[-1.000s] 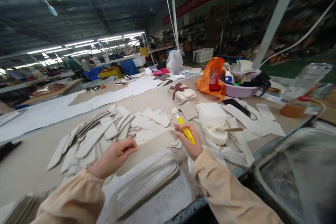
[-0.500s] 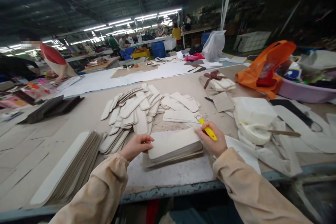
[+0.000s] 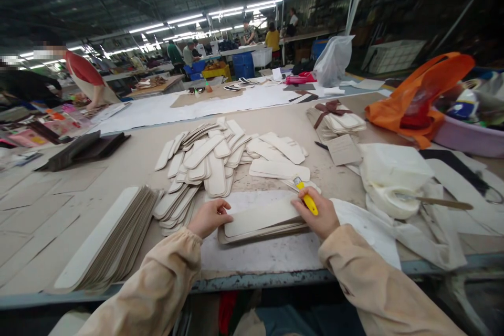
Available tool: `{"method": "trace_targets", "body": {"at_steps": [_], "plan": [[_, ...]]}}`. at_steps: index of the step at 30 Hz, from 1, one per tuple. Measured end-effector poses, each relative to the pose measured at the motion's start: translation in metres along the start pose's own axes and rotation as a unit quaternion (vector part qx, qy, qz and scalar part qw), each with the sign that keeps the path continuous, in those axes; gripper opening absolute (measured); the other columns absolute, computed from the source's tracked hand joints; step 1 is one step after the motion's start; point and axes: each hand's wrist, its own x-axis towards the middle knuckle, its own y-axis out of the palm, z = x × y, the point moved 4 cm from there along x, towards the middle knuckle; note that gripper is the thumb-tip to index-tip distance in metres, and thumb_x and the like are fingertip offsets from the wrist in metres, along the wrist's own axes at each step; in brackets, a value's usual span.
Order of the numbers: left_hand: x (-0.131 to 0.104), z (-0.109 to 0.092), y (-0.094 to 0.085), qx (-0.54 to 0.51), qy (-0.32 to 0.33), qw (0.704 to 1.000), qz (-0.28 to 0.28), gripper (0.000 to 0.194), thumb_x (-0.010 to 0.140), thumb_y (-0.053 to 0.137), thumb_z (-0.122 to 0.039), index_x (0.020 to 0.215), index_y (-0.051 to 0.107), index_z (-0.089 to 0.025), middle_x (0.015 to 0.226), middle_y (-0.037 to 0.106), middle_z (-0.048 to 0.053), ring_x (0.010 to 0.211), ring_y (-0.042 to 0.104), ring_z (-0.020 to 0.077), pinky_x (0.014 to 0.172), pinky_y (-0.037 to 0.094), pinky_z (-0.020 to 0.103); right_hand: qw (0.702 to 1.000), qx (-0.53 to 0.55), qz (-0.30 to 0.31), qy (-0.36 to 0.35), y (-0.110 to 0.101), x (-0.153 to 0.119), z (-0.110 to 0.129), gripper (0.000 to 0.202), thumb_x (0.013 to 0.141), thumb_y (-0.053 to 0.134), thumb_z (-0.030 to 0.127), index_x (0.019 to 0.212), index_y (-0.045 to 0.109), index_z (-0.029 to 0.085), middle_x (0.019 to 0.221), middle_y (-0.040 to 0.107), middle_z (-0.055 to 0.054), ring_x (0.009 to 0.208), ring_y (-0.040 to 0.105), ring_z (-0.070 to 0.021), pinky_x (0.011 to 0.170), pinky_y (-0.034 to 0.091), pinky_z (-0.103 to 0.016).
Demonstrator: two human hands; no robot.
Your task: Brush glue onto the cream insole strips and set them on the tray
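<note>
A stack of pale, round-ended flat strips lies in front of me on a white sheet. My left hand is closed at the stack's left end, thumb and curled fingers against the edge. At the other end, my right hand holds a small yellow-handled brush, bristles pointing up and away. Its thumb and fingers also touch the stack's right end. Just beyond is a loose heap of similar pale strips. To the left, a long row of strips leans over, fanned out.
At right stand a white tub with a wooden-handled tool across it, an orange bag and a lilac basin. A tied bundle sits farther back. Dark folded pieces lie left. A person in red works beyond.
Both hands have brought the upper strips down, so the stack looks lower and more even. My view has shifted slightly left. The brush stays in my right hand.
</note>
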Motion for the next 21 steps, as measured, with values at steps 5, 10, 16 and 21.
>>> {"method": "trace_targets", "body": {"at_steps": [5, 10, 16, 21], "plan": [[-0.0016, -0.0022, 0.0027, 0.023, 0.004, 1.0, 0.005, 0.026, 0.061, 0.069, -0.032, 0.081, 0.062, -0.018, 0.056, 0.056, -0.006, 0.054, 0.051, 0.0129, 0.053, 0.036, 0.024, 0.999, -0.03, 0.009, -0.007, 0.002, -0.0003, -0.0026, 0.016, 0.079, 0.058, 0.037, 0.083, 0.051, 0.023, 0.067, 0.057, 0.003, 0.055, 0.053, -0.0147, 0.054, 0.041, -0.024], [-0.0013, -0.0004, 0.0032, 0.039, 0.007, 0.999, 0.004, 0.028, 0.062, 0.069, -0.033, 0.084, 0.062, -0.018, 0.058, 0.057, -0.005, 0.056, 0.053, 0.0135, 0.055, 0.037, 0.025, 0.998, -0.056, 0.009, -0.018, 0.0045, 0.0, -0.0047, 0.016, 0.08, 0.057, 0.038, 0.084, 0.05, 0.024, 0.071, 0.06, 0.002, 0.058, 0.056, -0.0165, 0.057, 0.042, -0.026], [-0.0016, -0.0003, 0.0046, 0.051, 0.012, 0.999, 0.011, 0.029, 0.063, 0.068, -0.035, 0.086, 0.062, -0.018, 0.062, 0.06, -0.004, 0.059, 0.055, 0.0148, 0.057, 0.039, 0.025, 0.993, -0.111, 0.037, -0.035, 0.0064, -0.0021, -0.0047, 0.013, 0.082, 0.055, 0.034, 0.089, 0.05, 0.024, 0.074, 0.062, 0.001, 0.062, 0.059, -0.0193, 0.059, 0.042, -0.028], [-0.0003, -0.0004, 0.0044, 0.062, 0.012, 0.998, 0.018, 0.031, 0.063, 0.067, -0.038, 0.087, 0.062, -0.018, 0.064, 0.06, -0.003, 0.061, 0.056, 0.0154, 0.057, 0.039, 0.026, 0.988, -0.142, 0.042, -0.053, 0.0064, -0.0048, -0.0037, 0.011, 0.082, 0.055, 0.029, 0.09, 0.049, 0.023, 0.074, 0.062, -0.001, 0.066, 0.06, -0.0211, 0.06, 0.044, -0.03]]}}
